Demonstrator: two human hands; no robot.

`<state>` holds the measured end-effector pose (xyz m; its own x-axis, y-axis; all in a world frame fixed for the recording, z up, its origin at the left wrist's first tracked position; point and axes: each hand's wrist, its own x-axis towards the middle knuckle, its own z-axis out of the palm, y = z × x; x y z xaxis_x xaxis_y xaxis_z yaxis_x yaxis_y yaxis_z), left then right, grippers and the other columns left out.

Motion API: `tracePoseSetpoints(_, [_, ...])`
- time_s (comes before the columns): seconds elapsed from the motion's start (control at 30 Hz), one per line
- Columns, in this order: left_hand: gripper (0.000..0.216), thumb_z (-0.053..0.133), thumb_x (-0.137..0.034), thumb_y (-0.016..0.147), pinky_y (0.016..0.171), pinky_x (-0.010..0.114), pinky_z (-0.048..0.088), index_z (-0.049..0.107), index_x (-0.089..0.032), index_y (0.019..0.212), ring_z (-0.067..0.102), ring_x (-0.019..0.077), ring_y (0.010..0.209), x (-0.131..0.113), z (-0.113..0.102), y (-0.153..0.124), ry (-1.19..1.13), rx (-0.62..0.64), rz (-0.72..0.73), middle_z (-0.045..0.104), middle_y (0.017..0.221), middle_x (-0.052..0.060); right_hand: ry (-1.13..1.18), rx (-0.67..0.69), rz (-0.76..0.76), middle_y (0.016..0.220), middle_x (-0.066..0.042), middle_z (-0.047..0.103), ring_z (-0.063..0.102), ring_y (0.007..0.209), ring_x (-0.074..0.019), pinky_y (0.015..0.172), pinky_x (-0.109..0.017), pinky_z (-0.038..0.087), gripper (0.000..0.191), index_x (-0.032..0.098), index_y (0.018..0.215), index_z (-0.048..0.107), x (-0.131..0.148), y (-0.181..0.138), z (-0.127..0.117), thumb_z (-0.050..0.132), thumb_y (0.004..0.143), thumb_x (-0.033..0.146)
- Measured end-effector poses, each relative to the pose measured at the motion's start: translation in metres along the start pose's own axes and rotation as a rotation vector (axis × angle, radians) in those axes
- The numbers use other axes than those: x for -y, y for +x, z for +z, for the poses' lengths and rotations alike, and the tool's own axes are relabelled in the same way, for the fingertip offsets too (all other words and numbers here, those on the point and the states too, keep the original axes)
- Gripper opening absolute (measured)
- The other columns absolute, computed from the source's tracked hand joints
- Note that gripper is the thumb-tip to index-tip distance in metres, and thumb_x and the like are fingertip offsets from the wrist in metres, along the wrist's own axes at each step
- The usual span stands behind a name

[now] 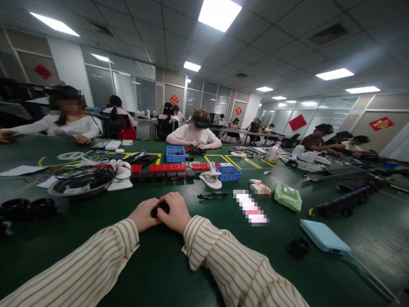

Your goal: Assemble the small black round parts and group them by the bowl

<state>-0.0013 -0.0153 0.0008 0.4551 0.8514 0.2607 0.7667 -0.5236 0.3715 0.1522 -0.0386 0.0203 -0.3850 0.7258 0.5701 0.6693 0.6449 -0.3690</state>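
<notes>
Both my hands meet over the green tabletop (159, 273), their fingers curled around a small black round part (161, 208). My left hand (144, 215) closes on its left side. From the right, my right hand (176, 211) wraps over it, thumb near the middle. Much of the part is hidden by the fingers. Similar-looking black round parts lie elsewhere: a few at the left edge, one a black ring-like part (41, 208), and another black round part (298, 248) to the right. Dark-framed eyeglasses (212, 195) rest just beyond my right hand.
Beyond my hands stand a metal bowl (68, 192) of dark cables, a row of red-and-black blocks (168, 167), a white clip (211, 178) and blue bins (228, 174). Rightward are a green pack (287, 197) and a light-blue case (324, 236) with a cable. A person (194, 134) sits opposite.
</notes>
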Motion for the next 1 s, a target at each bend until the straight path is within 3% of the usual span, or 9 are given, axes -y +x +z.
tracePoseSetpoints(0.17, [0.035, 0.057, -0.031, 0.061, 0.08, 0.034, 0.041, 0.056, -0.018, 0.094, 0.055, 0.0237, 0.088, -0.0013, -0.0017, -0.0011, -0.004, 0.007, -0.015, 0.06, 0.091, 0.005, 0.033, 0.04, -0.088, 0.091, -0.002, 0.057, 0.047, 0.092, -0.0159, 0.084, -0.03, 0.034, 0.02, 0.019, 0.092, 0.053, 0.0032, -0.0021, -0.0032, 0.053, 0.072, 0.016])
tracePoseSetpoints(0.47, [0.055, 0.062, -0.049, 0.059, 0.085, 0.037, 0.038, 0.05, -0.016, 0.102, 0.053, 0.0259, 0.094, -0.0081, -0.004, -0.0045, 0.037, -0.028, -0.033, 0.057, 0.1, 0.008, -0.003, -0.076, 0.115, 0.098, -0.006, 0.053, 0.046, 0.091, -0.0188, 0.081, -0.033, 0.037, 0.04, 0.016, 0.105, 0.048, -0.0013, -0.0001, 0.0011, 0.054, 0.076, 0.043])
tracePoseSetpoints(0.63, [0.032, 0.058, -0.043, 0.064, 0.075, 0.033, 0.042, 0.054, -0.017, 0.083, 0.055, 0.0227, 0.083, -0.0079, -0.0059, -0.0023, 0.065, 0.01, -0.04, 0.057, 0.085, 0.005, -0.031, -0.028, 0.123, 0.088, -0.004, 0.052, 0.046, 0.087, -0.0177, 0.076, -0.032, 0.037, 0.034, 0.018, 0.089, 0.054, -0.0046, 0.0013, 0.0044, 0.054, 0.075, 0.048])
tracePoseSetpoints(0.8, [0.03, 0.058, -0.037, 0.062, 0.073, 0.031, 0.043, 0.056, -0.016, 0.084, 0.056, 0.022, 0.081, -0.0048, -0.0063, -0.0017, -0.045, 0.014, -0.017, 0.058, 0.083, 0.004, 0.009, 0.027, 0.0, 0.086, -0.002, 0.054, 0.046, 0.087, -0.0149, 0.078, -0.028, 0.037, 0.017, 0.019, 0.09, 0.059, -0.0041, 0.0017, 0.0036, 0.056, 0.075, 0.027])
tracePoseSetpoints(1.0, [0.037, 0.058, -0.03, 0.06, 0.083, 0.032, 0.041, 0.057, -0.017, 0.095, 0.055, 0.0229, 0.091, 0.0006, -0.0027, -0.002, -0.084, 0.029, 0.025, 0.061, 0.094, 0.005, 0.019, 0.061, -0.128, 0.09, -0.001, 0.06, 0.048, 0.09, -0.0143, 0.085, -0.028, 0.035, 0.019, 0.018, 0.091, 0.059, 0.0012, -0.0008, 0.0001, 0.051, 0.074, 0.014])
